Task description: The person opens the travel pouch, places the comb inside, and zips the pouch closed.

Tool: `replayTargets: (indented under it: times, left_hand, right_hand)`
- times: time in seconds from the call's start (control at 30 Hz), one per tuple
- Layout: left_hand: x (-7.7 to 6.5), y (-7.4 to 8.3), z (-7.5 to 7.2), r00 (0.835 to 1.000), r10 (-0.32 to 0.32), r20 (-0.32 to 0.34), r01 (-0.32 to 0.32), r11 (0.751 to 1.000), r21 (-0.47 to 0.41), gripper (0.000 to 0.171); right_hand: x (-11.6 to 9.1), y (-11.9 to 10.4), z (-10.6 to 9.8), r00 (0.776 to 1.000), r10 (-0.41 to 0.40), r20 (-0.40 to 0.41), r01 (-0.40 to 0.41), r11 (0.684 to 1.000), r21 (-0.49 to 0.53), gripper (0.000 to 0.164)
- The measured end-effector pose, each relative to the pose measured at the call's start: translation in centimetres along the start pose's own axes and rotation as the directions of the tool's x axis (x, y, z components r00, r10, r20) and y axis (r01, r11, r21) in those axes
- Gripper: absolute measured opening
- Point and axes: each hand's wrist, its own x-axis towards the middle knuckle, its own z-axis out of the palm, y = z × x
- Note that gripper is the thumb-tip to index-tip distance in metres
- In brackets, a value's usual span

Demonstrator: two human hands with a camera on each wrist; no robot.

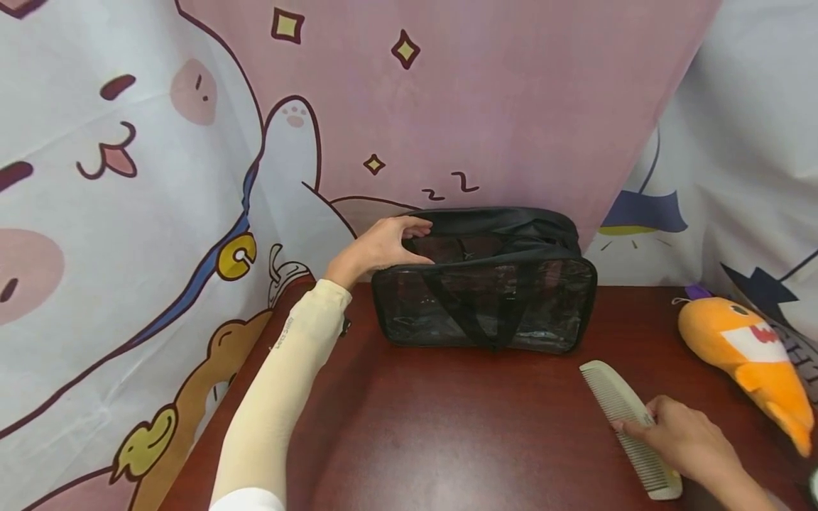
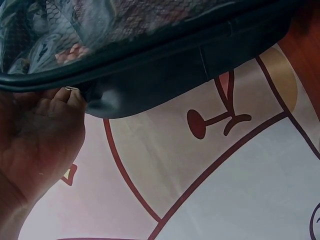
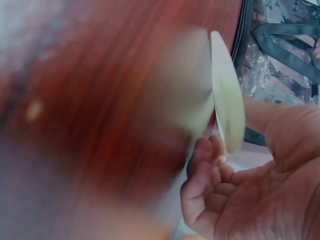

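Note:
A black bag (image 1: 486, 305) with clear panels and dark straps stands on the table, its top unzipped. My left hand (image 1: 386, 245) is at the left end of its mouth, thumb spread from the fingers along the rim. The left wrist view shows this hand (image 2: 45, 130) against the dark edge, close to a small metal zip part (image 2: 71, 88); pinkish fingertips show through the clear panel. At the right front, my right hand (image 1: 690, 440) pinches a pale green comb (image 1: 616, 397) between thumb and fingers. The comb (image 3: 227, 95) stands tilted beside the curled fingers in the right wrist view.
An orange plush toy (image 1: 744, 355) with a white patch lies at the table's right side. Behind the dark red table (image 1: 447, 426) hangs a printed cloth (image 1: 511, 106), close to the back of the bag. Another cloth surface borders the left edge.

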Motion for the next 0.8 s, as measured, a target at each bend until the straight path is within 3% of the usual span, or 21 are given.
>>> replayTargets:
  times: [0.17,0.33,0.5,0.63,0.73,0.8]
  left_hand:
    - [0.0,0.0,0.2,1.000,-0.005,0.006,0.005,1.000,-0.005,0.081]
    - [0.2,0.1,0.3,1.000,-0.003,0.007,0.003,1.000,-0.006,0.082]
    - [0.2,0.2,0.3,1.000,-0.004,0.018,0.004,1.000,-0.003,0.083]
    - [0.1,0.2,0.3,1.000,-0.003,0.018,0.003,1.000,0.000,0.084]
    - [0.1,0.2,0.2,1.000,-0.010,0.018,0.010,1.000,0.002,0.085]
    - [0.0,0.1,0.1,1.000,-0.018,0.016,0.018,1.000,0.005,0.085]
  right_hand:
    - [-0.1,0.6,-0.2,0.994,-0.080,-0.071,0.081,0.997,0.005,0.060]
    - [-0.4,0.4,-0.8,0.990,-0.104,-0.094,0.107,0.994,0.024,0.040]
    - [-1.4,-0.6,-2.4,0.978,-0.071,-0.196,0.078,0.997,0.027,0.039]
    - [-1.9,-1.2,-4.1,0.933,-0.066,-0.355,0.083,0.996,0.034,0.036]
    - [-2.0,-1.3,-5.4,0.865,-0.103,-0.491,0.144,0.988,0.046,0.034]
    - [-2.0,-1.6,-6.3,0.831,-0.105,-0.546,0.167,0.984,0.066,0.036]
